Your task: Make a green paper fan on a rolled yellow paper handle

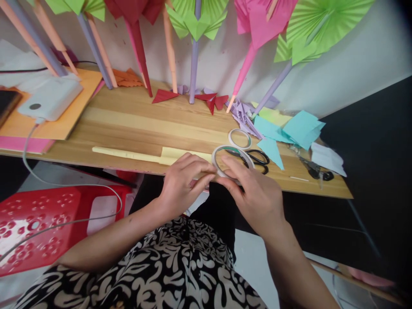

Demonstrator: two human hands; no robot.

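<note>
A yellow paper stick is lying on the table. Your left hand is pressing its fingertips together, on what I can't tell, beside the tape roll; your right hand is clamping it, scissors lying behind.

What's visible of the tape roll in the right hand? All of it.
The tape roll is a slim, whitish-grey ring with a wide open centre; some green shows inside its far rim. Material looks like paper or plastic, hard to tell. It is tilted over the front edge of the wooden table, gripped by the right hand. The left hand has its fingers beside it; contact is unclear.
</note>
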